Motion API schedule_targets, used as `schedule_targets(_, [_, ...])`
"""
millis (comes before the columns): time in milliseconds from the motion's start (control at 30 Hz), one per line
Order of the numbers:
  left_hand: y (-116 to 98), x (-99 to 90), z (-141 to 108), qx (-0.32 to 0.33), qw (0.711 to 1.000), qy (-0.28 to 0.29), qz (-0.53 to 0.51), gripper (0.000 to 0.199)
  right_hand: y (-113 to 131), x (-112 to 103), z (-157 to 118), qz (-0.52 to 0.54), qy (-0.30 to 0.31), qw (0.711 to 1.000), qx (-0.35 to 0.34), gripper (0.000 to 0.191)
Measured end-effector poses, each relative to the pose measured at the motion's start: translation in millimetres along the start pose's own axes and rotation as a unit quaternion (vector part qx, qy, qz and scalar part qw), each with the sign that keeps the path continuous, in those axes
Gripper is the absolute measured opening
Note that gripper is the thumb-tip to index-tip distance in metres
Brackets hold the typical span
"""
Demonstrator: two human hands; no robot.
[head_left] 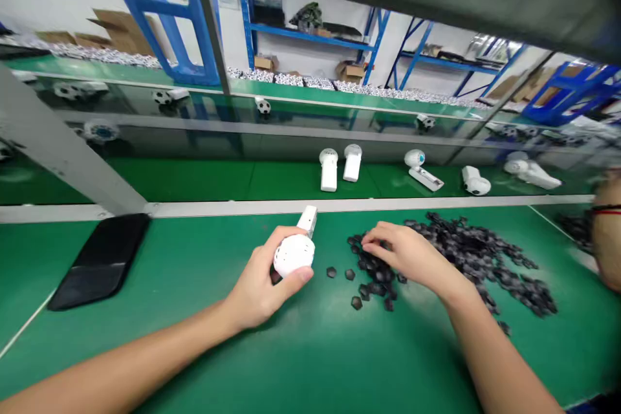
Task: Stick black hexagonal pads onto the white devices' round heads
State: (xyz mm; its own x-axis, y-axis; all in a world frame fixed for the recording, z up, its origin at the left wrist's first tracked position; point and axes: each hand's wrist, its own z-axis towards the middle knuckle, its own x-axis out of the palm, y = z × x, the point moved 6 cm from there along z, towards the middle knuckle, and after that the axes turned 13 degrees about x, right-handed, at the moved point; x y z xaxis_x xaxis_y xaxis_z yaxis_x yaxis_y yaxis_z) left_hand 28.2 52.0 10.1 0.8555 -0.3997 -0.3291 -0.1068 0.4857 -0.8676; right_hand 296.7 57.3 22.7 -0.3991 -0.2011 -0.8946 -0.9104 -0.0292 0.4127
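Note:
My left hand (264, 278) is wrapped round a white device with a round ball head (294, 254) and a flat rectangular arm (308, 218) pointing away from me. The thumb and fingers clasp the ball from both sides, above the green work surface. My right hand (407, 252) reaches over the near heap of small black pentagon pieces (381, 275), fingertips drawn together at its upper edge. Whether a piece is between those fingertips is hidden. A few loose black pentagons (350, 274) lie on the green surface between my two hands.
A larger heap of black pieces (475, 252) spreads to the right. A black tray (101, 262) lies at left beside a grey post (72, 136). Beyond the metal rail (233, 208), several white devices (328, 169) rest on a green belt (281, 180). Another person's arm (609, 233) shows at right.

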Motion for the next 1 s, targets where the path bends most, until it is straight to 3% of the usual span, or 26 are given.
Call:
schedule_targets(167, [13, 0.9, -6, -0.019, 1.0, -0.01, 0.008, 0.045, 5, 12, -7, -0.01, 0.081, 0.997, -0.015, 0.01])
schedule_targets(433, [14, -0.8, -4, -0.006, 0.999, -0.011, 0.032, 0.049, 8, 17, -3, 0.002, 0.066, 0.997, -0.033, 0.011])
schedule_targets(567, [15, -1.0, -4, -0.015, 0.999, -0.009, 0.029, 0.048, 21, 15, -1, 0.116, 0.029, 0.992, -0.033, 0.011])
schedule_targets(733, [16, 4.1, 0, -0.022, 0.999, 0.002, 0.042, 0.051, 39, 43, -5, 0.355, 0.161, 0.92, 0.038, 0.019])
schedule_targets(800, [16, 6.6, 2, -0.013, 0.999, 0.003, 0.042, 0.051, 48, 49, -10, 0.364, 0.18, 0.913, 0.04, 0.021])
schedule_targets(1000, [16, 9.5, 3, 0.024, 0.998, 0.014, 0.064, 0.048, 66, 52, -19, 0.336, 0.159, 0.928, 0.037, 0.019])
